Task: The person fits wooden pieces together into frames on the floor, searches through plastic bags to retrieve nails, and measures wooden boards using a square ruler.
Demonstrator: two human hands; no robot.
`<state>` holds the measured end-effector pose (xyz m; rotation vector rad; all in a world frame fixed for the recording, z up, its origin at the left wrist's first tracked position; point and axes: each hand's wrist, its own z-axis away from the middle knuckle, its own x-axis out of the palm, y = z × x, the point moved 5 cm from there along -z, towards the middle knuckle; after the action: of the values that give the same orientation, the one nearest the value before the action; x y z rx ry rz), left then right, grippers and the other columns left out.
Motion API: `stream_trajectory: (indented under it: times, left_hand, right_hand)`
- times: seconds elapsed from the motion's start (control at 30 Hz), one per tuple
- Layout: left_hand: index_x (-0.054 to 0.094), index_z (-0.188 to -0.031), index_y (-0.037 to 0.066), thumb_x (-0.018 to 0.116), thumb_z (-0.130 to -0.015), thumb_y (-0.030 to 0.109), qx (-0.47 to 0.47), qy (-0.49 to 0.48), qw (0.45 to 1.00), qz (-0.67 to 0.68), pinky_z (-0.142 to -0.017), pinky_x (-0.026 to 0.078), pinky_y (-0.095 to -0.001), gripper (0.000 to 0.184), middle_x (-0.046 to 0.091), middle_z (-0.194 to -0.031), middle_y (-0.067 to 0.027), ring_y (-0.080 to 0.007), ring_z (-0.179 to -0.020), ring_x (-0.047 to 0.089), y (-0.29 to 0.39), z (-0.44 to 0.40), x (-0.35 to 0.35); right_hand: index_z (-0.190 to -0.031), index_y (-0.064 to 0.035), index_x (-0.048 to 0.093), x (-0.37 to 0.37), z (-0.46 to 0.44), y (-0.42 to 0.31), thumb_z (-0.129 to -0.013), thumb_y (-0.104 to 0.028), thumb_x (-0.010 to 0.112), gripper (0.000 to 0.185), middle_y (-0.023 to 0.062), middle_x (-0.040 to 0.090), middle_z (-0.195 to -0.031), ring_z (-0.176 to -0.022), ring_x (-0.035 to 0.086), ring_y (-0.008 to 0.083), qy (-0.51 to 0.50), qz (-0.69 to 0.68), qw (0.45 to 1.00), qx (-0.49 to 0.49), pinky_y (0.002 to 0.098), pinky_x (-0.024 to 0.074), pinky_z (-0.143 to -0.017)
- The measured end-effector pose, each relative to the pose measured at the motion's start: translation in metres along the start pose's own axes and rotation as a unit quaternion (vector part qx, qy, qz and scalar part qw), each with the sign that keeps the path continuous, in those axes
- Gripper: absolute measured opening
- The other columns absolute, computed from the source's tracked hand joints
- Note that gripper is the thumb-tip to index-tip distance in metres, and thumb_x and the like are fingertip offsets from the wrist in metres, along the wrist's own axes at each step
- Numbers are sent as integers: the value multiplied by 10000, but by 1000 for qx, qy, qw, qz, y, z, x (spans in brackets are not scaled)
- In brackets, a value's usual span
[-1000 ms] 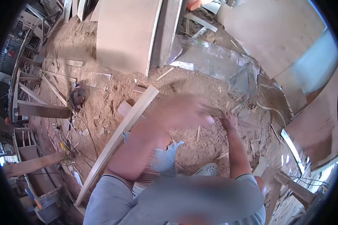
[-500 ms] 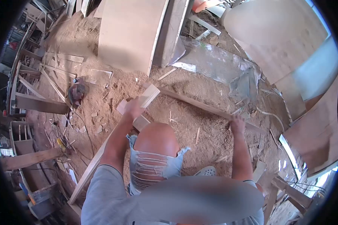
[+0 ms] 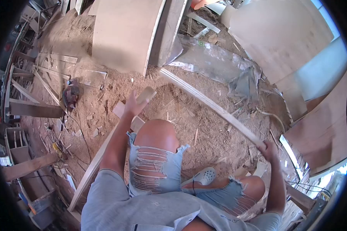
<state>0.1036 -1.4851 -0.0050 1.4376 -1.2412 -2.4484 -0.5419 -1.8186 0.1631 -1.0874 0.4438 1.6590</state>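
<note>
My right hand (image 3: 269,151) is closed around the near end of a long thin wooden strip (image 3: 210,106). The strip slants away to the upper left, its far end close to the leaning panel's foot, and pale layered lines show along it. My left hand (image 3: 135,104) grips a wooden batten (image 3: 147,93) near its blunt far end, with the thumb and fingers on either side. This batten appears to run back beside my left leg, partly covered by my forearm. A short flat board (image 3: 138,124) lies under it by my knee.
Sawdust and offcuts cover the ground. A large panel (image 3: 125,34) leans ahead, and a bigger curved sheet (image 3: 281,34) stands at the right. A dark red power tool (image 3: 71,96) with a cord lies at the left. A plastic sheet (image 3: 216,57) lies ahead.
My right hand has moved right and back toward me, sliding along to the strip's end. The strip has turned, showing its pale layered side. My left hand stays at the batten's far end.
</note>
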Motion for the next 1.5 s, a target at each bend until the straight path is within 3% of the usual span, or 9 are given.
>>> stream_trajectory:
  times: [0.1,0.17,0.27,0.37,0.4,0.6,0.77,1.1,1.5]
  left_hand:
    - [524,-1430,16,694,-1001,255,43,94,954,281,-1058,510,-394,520,653,-1344,-208,-300,-1227,644,-27,-21,16]
    - [559,-1398,10,644,-1039,176,19,114,916,384,-1054,502,-383,406,659,-1313,-184,-266,-1184,638,-24,-16,8]
    - [599,-1336,-10,645,-1044,169,24,219,945,240,-1039,508,-389,346,664,-1267,-178,-251,-1112,637,-30,1,-8]
    - [601,-1320,-22,668,-1042,198,46,165,985,34,-1027,524,-378,361,664,-1268,-182,-242,-1131,659,-42,7,-8]
    - [604,-1316,-23,681,-1037,207,45,162,984,55,-1025,530,-371,370,664,-1271,-182,-244,-1138,665,-43,10,-11]
    - [602,-1350,-20,735,-1009,228,24,134,981,137,-1029,550,-365,442,663,-1307,-182,-269,-1178,684,-55,1,-10]
    - [610,-1332,-30,734,-1007,247,24,82,986,143,-1009,550,-380,444,683,-1279,-191,-287,-1163,692,-54,-1,0]
    - [612,-1177,18,587,-1033,288,81,97,968,-216,-1028,429,-544,306,643,-1180,-222,-412,-1156,588,-13,-29,27]
    - [601,-1239,16,573,-1027,250,50,189,970,-148,-1066,405,-547,317,619,-1197,-236,-439,-1181,554,-22,-23,30]
  right_hand:
    - [-1077,0,735,78,22,-1,-928,-418,804,449,71,695,-793,-685,665,145,-133,-214,967,20,331,555,-636]
    - [-1121,4,712,124,26,-18,-959,-398,782,438,48,689,-763,-685,683,130,-191,-277,942,-10,327,576,-650]
    - [-1118,1,692,196,29,-34,-954,-369,803,420,50,709,-780,-685,700,133,-201,-234,941,-141,324,576,-635]
    - [-1066,6,673,250,37,-43,-919,-357,851,431,66,736,-809,-718,722,146,-292,-280,913,-59,322,572,-641]
    - [-978,1,678,258,41,-45,-846,-466,881,527,116,712,-814,-715,669,203,-285,-302,909,-27,381,543,-676]
    - [-1155,-36,585,230,68,-52,-833,-469,866,608,199,735,-904,-787,732,380,-90,-101,987,-89,469,566,-697]
    - [-1117,-81,616,232,78,-61,-795,-312,849,460,187,734,-897,-816,728,398,-86,-27,990,-109,508,574,-689]
    - [-1148,-122,650,244,74,-55,-774,-233,776,410,199,715,-788,-726,715,412,-55,-49,987,-143,525,579,-659]
    - [-1002,-100,591,236,79,-61,-736,-241,794,363,167,676,-813,-753,705,393,-64,-40,990,-119,523,553,-666]
